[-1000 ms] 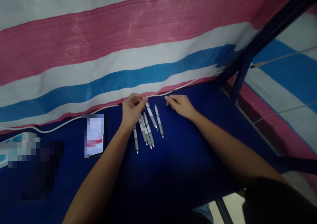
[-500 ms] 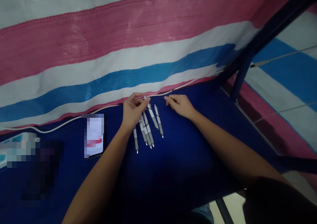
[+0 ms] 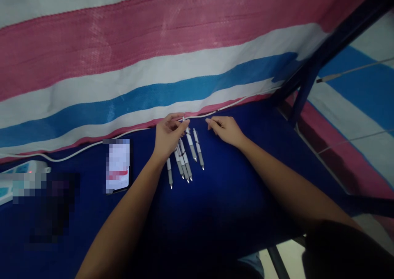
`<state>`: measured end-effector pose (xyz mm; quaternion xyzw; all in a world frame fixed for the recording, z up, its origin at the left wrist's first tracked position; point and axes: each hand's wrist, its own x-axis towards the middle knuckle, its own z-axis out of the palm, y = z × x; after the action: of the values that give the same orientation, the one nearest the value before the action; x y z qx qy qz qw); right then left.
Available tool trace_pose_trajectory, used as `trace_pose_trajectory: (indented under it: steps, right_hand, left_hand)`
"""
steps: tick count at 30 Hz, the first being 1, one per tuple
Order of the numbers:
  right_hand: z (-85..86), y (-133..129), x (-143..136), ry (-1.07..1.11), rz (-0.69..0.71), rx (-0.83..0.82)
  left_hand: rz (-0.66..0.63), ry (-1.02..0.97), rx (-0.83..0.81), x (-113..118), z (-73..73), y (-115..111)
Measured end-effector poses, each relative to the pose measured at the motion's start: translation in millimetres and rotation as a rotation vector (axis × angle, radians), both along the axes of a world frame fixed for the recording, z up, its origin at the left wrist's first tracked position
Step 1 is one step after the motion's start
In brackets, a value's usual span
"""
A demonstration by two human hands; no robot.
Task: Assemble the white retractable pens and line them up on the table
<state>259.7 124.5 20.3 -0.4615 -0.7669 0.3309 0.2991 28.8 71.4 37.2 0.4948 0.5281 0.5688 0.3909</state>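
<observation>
Several white pens with grey grips lie on the dark blue table, their tips toward me. My left hand is closed at the top end of one pen, thumb and forefinger on it. Under and beside that hand lie a close group of pens and a separate pen at the left; their upper ends are partly hidden by the hand. Another pen lies just right of the touched one. My right hand rests to the right of the pens, fingers curled in with nothing visible in them.
A phone with a lit screen lies left of my left forearm. Farther left are a white power strip and a dark blurred object. A white cable runs along the striped sheet behind the table. A metal frame stands right.
My left hand has shifted slightly right along the top of the pen, which has also moved slightly. The view has moved a little. My right hand keeps its curled pose.
</observation>
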Motion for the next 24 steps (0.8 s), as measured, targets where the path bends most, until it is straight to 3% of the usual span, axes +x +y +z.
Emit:
trace_pose_trajectory:
  steps: [24]
  right_hand:
    - [1.2, -1.2, -1.1, -0.044, 0.006, 0.024]
  left_hand:
    - [0.029, 0.026, 0.014, 1.4, -4.7, -0.9]
